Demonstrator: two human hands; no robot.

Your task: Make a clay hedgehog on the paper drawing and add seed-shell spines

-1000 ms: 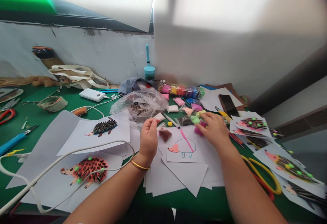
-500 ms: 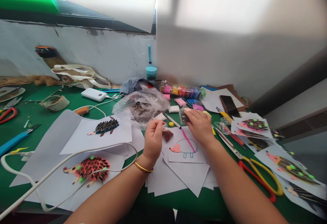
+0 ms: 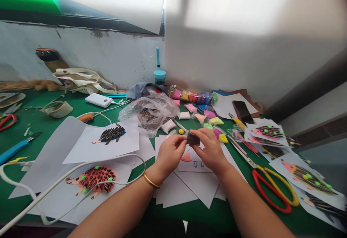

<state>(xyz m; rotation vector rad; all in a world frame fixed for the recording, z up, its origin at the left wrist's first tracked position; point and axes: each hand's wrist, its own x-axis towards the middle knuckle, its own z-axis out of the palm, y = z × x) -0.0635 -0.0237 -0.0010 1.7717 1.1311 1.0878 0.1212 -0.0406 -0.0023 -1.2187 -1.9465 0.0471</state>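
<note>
Dark pkt [image 3: 193,139] is up btwn both hands, above the hedgehog drawing [image 3: 186,157] — R hand [image 3: 210,149] grips it, thumb below & fingers over the top; L hand [image 3: 170,152] is closed, fingertips pinching at its L edge. Visible part looks squarish & fingers hide some, so can't tell its long axis. Drawing runs side to side, pink head end L — yellow ball [image 3: 181,131] just beyond.

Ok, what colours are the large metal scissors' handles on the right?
One red handle, one yellow handle; head view.
</note>
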